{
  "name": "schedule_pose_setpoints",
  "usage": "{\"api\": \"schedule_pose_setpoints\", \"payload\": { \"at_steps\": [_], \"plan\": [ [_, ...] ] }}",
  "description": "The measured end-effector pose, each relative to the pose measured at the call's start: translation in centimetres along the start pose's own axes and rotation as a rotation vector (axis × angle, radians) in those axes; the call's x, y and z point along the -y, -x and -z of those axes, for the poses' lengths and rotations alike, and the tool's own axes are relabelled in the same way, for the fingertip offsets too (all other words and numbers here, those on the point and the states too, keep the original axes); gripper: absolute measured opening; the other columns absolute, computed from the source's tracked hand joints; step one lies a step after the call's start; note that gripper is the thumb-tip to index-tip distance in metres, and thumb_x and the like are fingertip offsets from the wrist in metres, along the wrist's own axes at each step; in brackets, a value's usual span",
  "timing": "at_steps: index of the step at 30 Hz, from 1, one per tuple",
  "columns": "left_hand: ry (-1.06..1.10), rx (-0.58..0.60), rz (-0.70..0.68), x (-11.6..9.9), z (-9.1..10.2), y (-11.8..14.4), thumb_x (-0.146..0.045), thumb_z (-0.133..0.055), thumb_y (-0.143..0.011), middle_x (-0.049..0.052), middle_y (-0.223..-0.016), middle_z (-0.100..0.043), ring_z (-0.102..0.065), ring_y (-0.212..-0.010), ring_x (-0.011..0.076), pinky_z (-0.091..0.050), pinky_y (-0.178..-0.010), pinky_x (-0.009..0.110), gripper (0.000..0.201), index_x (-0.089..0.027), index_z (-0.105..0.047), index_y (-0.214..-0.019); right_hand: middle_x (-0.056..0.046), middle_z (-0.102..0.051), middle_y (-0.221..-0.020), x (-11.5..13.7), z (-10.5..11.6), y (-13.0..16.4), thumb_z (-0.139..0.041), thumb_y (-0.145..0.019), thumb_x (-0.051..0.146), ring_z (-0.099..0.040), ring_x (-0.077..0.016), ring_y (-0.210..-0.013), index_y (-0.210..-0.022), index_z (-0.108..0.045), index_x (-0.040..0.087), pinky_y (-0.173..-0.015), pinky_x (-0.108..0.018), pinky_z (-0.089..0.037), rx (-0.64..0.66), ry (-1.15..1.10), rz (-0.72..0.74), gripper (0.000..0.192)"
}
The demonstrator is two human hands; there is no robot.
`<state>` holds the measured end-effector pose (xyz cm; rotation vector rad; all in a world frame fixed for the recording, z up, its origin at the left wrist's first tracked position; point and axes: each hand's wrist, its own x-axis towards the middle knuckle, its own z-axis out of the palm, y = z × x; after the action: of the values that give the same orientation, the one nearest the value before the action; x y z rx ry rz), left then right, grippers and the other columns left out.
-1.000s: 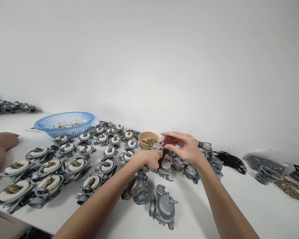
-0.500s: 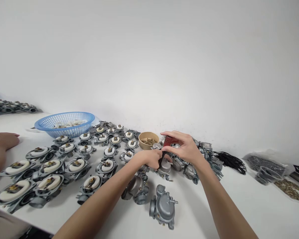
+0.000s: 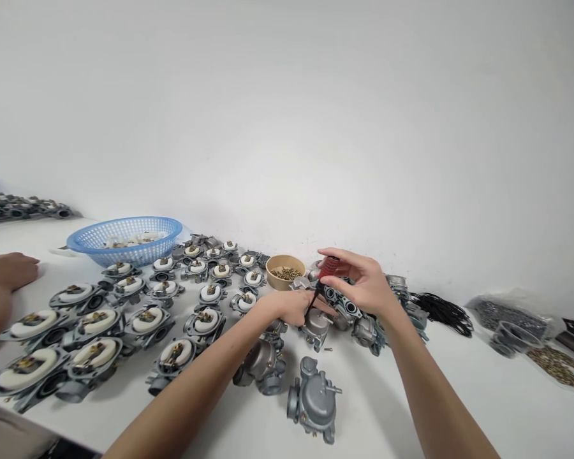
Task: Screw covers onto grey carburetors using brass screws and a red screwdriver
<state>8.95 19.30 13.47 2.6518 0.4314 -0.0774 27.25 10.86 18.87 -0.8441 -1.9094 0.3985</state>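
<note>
My right hand (image 3: 363,277) is closed around the red handle of a screwdriver (image 3: 329,266). Its dark shaft slants down and left toward a grey metal carburetor (image 3: 317,324). Against that carburetor is my left hand (image 3: 295,307), fingers curled around its far side and partly hidden. Whether the screwdriver tip touches a screw cannot be made out. A small brass screw (image 3: 328,349) lies on the table just in front. Nearer to me, another closed carburetor (image 3: 317,401) rests by itself, bowl side up.
Carburetors with white floats (image 3: 147,317) fill the left side. Behind them stands a blue basket (image 3: 124,223); a round tub (image 3: 286,260) holds brass screws. To the right are black rubber rings (image 3: 442,312) and a bag of small parts (image 3: 511,312). Another person's hand (image 3: 12,271) rests at far left.
My right hand has shifted slightly right, and the screwdriver handle now leans further that way. My left hand stays at the carburetor. The brass screw now shows apart from it.
</note>
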Motion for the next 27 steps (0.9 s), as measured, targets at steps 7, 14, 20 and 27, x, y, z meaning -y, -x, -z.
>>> {"api": "schedule_pose_setpoints", "payload": {
  "at_steps": [7, 14, 20, 27],
  "plan": [
    [-0.010, 0.068, 0.180, -1.4, 1.2, 1.0, 0.003, -0.051, -0.075, 0.002, -0.174, -0.029, -0.038, -0.155, 0.0294, -0.049, -0.115, 0.041, 0.106, -0.037, -0.019, -0.168, -0.005, -0.077, -0.094, 1.0, 4.5, 1.1, -0.080, -0.088, 0.034, -0.076, -0.0245, -0.085, -0.126, -0.075, 0.027, -0.076, -0.043, -0.070, -0.107, 0.177, -0.063, 0.039],
    [-0.082, -0.142, 0.400, -5.1, 1.2, 1.2, -0.040, -0.044, -0.107, 0.013, -0.159, -0.053, -0.046, -0.149, 0.0333, -0.044, -0.118, 0.050, 0.054, -0.023, -0.047, -0.157, -0.006, -0.077, -0.096, 0.6, 6.3, 1.7, -0.080, -0.087, 0.044, -0.077, -0.0268, -0.089, -0.125, -0.075, 0.027, -0.079, -0.044, -0.071, -0.080, 0.260, -0.138, 0.042],
    [-0.178, -0.117, 0.375, -6.1, 0.2, 0.6, -0.045, -0.078, -0.087, 0.011, -0.148, -0.063, -0.060, -0.134, 0.0326, -0.049, -0.111, 0.045, 0.070, -0.028, -0.053, -0.150, -0.007, -0.079, -0.102, 0.9, 5.0, 1.5, -0.080, -0.087, 0.039, -0.078, -0.0258, -0.090, -0.123, -0.075, 0.027, -0.083, -0.044, -0.070, 0.015, 0.223, -0.163, 0.038],
    [-0.116, 0.014, 0.255, -5.3, 0.8, 1.0, -0.022, -0.070, -0.086, 0.009, -0.150, -0.060, -0.059, -0.132, 0.0325, -0.055, -0.101, 0.043, 0.067, -0.029, -0.049, -0.149, -0.007, -0.077, -0.114, 1.1, 4.2, 1.4, -0.081, -0.086, 0.034, -0.077, -0.0230, -0.089, -0.120, -0.076, 0.028, -0.083, -0.041, -0.069, 0.077, 0.181, -0.172, 0.034]
  ]
}}
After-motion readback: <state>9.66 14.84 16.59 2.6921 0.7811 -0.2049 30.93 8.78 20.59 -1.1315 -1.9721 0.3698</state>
